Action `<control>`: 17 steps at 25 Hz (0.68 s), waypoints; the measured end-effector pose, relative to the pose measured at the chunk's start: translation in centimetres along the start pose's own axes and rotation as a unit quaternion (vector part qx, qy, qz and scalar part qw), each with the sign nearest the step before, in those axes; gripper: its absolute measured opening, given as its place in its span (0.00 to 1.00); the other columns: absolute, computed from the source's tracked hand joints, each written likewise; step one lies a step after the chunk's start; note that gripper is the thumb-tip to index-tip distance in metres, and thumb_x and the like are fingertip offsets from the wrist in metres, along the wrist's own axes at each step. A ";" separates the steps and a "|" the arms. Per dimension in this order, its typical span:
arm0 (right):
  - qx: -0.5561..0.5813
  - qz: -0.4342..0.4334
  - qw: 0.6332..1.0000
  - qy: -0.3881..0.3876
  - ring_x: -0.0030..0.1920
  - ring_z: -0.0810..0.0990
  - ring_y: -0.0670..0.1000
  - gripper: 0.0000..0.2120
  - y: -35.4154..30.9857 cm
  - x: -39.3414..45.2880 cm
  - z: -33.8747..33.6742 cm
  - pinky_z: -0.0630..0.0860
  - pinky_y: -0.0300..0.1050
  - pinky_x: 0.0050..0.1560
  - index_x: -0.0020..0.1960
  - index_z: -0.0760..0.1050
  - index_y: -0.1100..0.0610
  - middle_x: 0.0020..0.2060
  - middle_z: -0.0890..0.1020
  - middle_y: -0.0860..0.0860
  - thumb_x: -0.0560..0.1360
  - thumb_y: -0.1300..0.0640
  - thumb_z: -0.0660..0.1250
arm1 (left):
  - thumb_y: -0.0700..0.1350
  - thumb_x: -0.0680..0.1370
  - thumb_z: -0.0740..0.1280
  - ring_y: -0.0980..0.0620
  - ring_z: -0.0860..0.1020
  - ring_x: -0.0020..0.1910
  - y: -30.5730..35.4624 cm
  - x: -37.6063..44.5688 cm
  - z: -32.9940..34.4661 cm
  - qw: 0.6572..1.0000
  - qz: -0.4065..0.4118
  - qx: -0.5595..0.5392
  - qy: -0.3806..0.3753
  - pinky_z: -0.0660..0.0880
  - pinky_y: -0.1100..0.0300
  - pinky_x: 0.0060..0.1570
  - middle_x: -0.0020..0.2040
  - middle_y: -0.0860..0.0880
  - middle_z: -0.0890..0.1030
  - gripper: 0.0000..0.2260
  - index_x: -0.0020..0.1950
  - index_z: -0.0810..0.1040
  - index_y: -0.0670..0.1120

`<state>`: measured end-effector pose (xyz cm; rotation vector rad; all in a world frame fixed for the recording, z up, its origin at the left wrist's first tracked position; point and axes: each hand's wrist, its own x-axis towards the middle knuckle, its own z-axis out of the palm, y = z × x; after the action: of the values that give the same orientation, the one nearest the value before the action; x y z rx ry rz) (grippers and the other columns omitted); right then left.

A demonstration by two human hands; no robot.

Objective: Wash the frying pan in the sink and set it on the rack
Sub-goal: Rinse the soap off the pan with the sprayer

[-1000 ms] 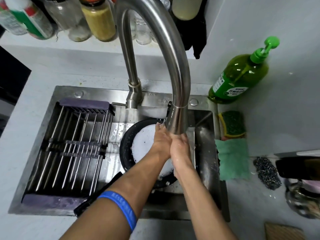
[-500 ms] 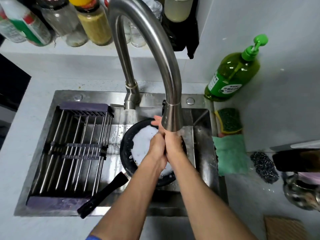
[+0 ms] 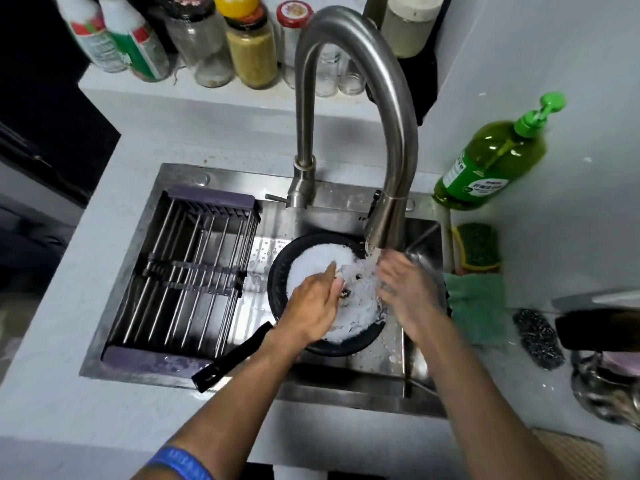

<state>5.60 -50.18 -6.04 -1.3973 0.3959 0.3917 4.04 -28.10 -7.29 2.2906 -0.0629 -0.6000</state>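
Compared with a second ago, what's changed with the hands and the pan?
The two hands were pressed together under the running tap; now they have parted. The left hand has dropped over the foam in the frying pan, and the right hand has swung out to the right, blurred, beside the stream. Neither holds anything. The pan sits in the sink as before, water runs on, and the rack is unchanged.
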 end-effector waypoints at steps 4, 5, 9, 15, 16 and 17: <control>-0.203 -0.181 0.962 0.014 0.62 0.78 0.53 0.24 -8.9 -4.9 3.5 0.77 0.54 0.58 0.71 0.69 0.41 0.65 0.76 0.50 0.75 0.45 0.66 | 0.66 0.79 0.40 0.45 0.65 0.71 -6.8 -5.1 -0.8 0.981 -0.069 0.179 0.007 0.62 0.45 0.70 0.72 0.47 0.69 0.32 0.69 0.70 0.51; -0.292 -0.217 0.931 0.036 0.56 0.81 0.52 0.21 -10.5 -4.8 4.4 0.80 0.53 0.53 0.65 0.74 0.41 0.58 0.79 0.50 0.73 0.38 0.67 | 0.64 0.80 0.45 0.45 0.65 0.70 -7.9 -6.2 -1.2 0.969 -0.083 0.232 -0.011 0.63 0.46 0.69 0.71 0.47 0.69 0.27 0.70 0.69 0.51; -0.506 -0.212 0.827 0.121 0.31 0.79 0.49 0.17 -13.6 -3.1 8.8 0.77 0.46 0.37 0.34 0.73 0.51 0.28 0.78 0.48 0.72 0.41 0.69 | 0.54 0.79 0.60 0.44 0.72 0.64 -10.4 -8.3 -1.0 0.955 -0.130 0.260 -0.064 0.70 0.49 0.61 0.67 0.46 0.72 0.25 0.74 0.61 0.47; -0.532 -0.115 0.834 0.086 0.33 0.77 0.49 0.15 -11.4 -2.2 7.7 0.71 0.43 0.35 0.32 0.70 0.52 0.30 0.77 0.48 0.70 0.46 0.71 | 0.49 0.79 0.61 0.44 0.78 0.56 -12.8 -8.2 -0.5 0.967 -0.131 0.214 -0.038 0.73 0.51 0.55 0.60 0.45 0.76 0.21 0.70 0.65 0.44; -0.536 -0.092 0.836 0.071 0.33 0.77 0.51 0.15 -10.1 -2.2 7.3 0.70 0.44 0.35 0.32 0.69 0.52 0.30 0.77 0.48 0.70 0.47 0.71 | 0.49 0.79 0.62 0.44 0.78 0.55 -12.9 -8.0 -0.5 0.968 -0.134 0.209 -0.037 0.74 0.51 0.55 0.59 0.44 0.77 0.19 0.68 0.66 0.44; -0.542 -0.068 0.835 0.057 0.34 0.77 0.53 0.16 -8.7 -2.1 6.8 0.70 0.45 0.35 0.32 0.69 0.54 0.30 0.77 0.49 0.70 0.48 0.72 | 0.48 0.79 0.62 0.43 0.79 0.54 -13.0 -7.8 -0.6 0.968 -0.138 0.207 -0.037 0.74 0.51 0.54 0.58 0.44 0.77 0.18 0.67 0.67 0.44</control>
<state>8.24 -44.61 3.41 -2.5596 0.1410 0.4317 -4.34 -16.67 -12.76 2.7062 0.1059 -0.8847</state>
